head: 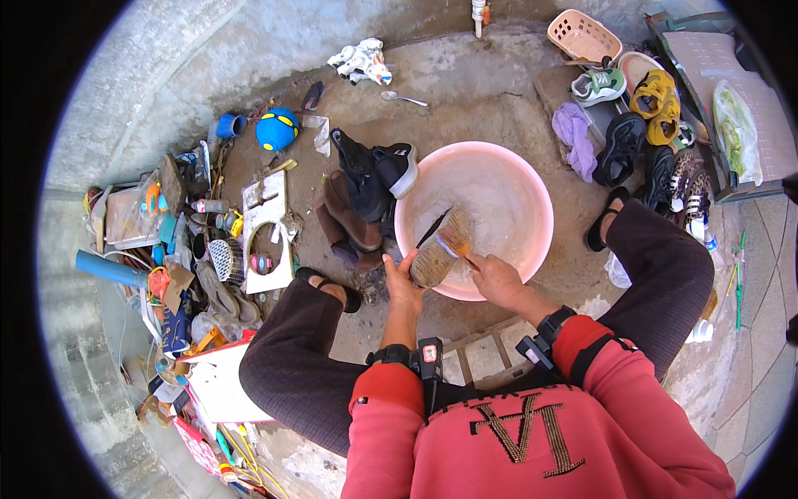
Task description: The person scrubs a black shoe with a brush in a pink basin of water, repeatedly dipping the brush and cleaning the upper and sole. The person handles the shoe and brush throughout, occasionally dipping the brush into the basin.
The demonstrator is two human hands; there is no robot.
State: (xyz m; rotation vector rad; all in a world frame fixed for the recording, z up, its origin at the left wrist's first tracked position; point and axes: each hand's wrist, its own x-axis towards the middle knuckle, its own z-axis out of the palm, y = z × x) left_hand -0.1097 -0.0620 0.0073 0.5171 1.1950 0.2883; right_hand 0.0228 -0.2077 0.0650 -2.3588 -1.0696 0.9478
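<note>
My left hand [403, 279] grips a shoe [432, 264] by its heel end, its tan ribbed sole turned up over the near left part of a pink plastic basin [543, 218]. In my right hand [495, 279] is a scrubbing brush [454, 241], its head against the sole. Cloudy water [499, 212] lies in the basin. Just left of the basin are a black shoe with a white sole [399, 168], a black boot [361, 187] and brown boots [349, 218].
Several shoes [623, 140], a purple cloth [574, 138] and a peach basket [585, 35] are at the right. Piled clutter and a white board with a round hole [265, 206] lie left. A spoon [404, 98] and a blue ball [277, 129] rest beyond the basin.
</note>
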